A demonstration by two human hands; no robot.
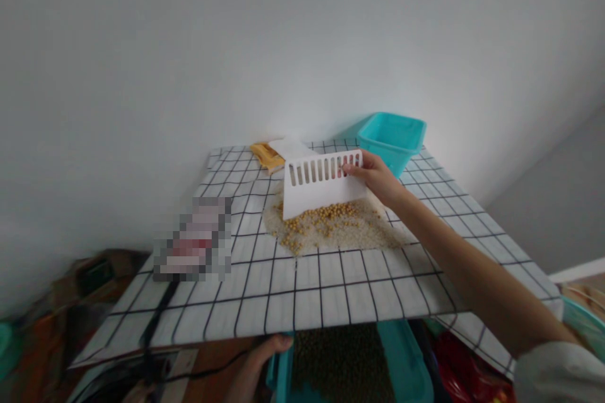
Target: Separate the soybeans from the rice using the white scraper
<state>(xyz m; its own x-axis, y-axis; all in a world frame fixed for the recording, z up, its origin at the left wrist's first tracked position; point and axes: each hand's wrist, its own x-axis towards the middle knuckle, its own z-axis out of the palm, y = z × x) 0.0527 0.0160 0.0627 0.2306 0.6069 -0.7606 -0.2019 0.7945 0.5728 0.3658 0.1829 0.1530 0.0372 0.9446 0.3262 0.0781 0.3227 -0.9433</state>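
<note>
My right hand (378,176) is closed on the right end of a white slotted plastic board (321,196). The board stands on edge over a pile of pale rice-like grains (350,239) mixed with round yellow beans (321,217). Its lower edge is down at the beans. Below the table's front edge, my left hand (259,356) grips the left rim of a teal bin (406,359), thumb on top and fingers mostly hidden. Small dark green beans (338,362) fill much of this bin.
A second teal bin (392,132) stands at the back right of the table with a checked cloth (265,302). A yellow packet (267,157) lies near the wall. At left is a blurred-out, phone-like object (196,239) with a dark cable. Red packaging (454,365) sits below.
</note>
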